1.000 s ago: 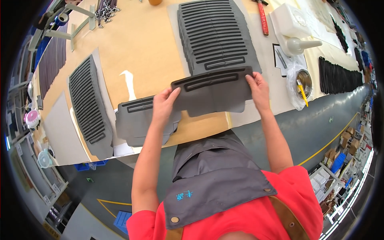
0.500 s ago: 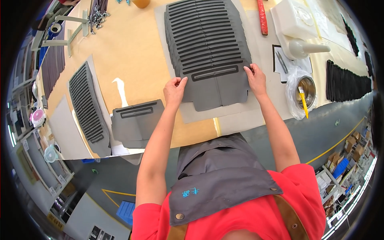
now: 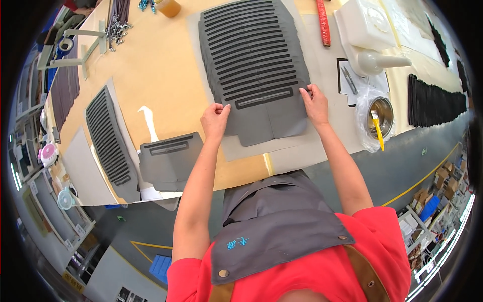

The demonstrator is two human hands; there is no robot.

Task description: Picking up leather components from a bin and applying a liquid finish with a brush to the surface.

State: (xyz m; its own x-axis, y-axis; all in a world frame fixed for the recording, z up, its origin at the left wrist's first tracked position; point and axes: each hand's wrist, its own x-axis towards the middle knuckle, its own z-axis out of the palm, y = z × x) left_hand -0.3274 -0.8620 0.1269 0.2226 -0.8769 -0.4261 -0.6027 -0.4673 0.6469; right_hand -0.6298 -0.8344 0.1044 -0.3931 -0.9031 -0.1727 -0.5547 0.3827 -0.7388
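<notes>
Both my hands pinch opposite edges of a dark grey sheet point(image 3: 269, 123) with a raised black slot outline, lying on the lower end of a tall stack of overlapping, slotted grey pieces point(image 3: 249, 50). My left hand point(image 3: 215, 118) grips its left edge, and my right hand point(image 3: 314, 106) its right edge. Left of my left forearm lies another grey piece point(image 3: 168, 161) with a similar slot, beside a slanted row of grey pieces point(image 3: 108, 136) and a torn white scrap point(image 3: 148, 123).
Right: steel bowl point(image 3: 380, 118) with yellow brush, white container point(image 3: 367, 22), clipboard with knife point(image 3: 349, 80), black strips point(image 3: 435, 100). Back: red-handled tool point(image 3: 323, 25), amber jar point(image 3: 168, 7). Left: metal stands point(image 3: 83, 60), pink round device point(image 3: 48, 153). Part of another person shows at top left.
The sheet that my hands held raised in front of the stack now lies flat on its lower end. My hands moved with it and still hold its edges.
</notes>
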